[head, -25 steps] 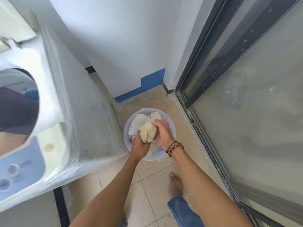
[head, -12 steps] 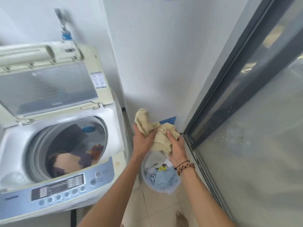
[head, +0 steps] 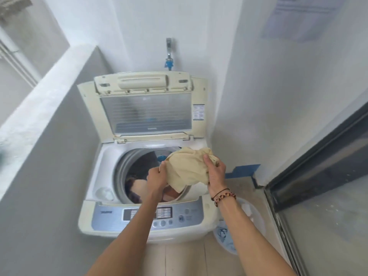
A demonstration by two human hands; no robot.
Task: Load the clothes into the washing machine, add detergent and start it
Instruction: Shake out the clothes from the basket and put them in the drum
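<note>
Cream garment (head: 187,170) bunched over right half of open drum (head: 139,168), directly below; left hand (head: 157,176) pinching near-left edge, right hand (head: 216,172) clutching right side. Release straight down.

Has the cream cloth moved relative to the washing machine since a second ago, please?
Yes. The cream cloth, gripped by both hands, has gone from the bucket beside the washing machine up and leftward, above its open drum.

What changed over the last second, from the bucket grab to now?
Both hands, left hand and right hand, carried the cream cloth garment up from the translucent plastic bucket leftward to over the white top-loading washing machine's drum. Grip unchanged; lid stays open.
</note>
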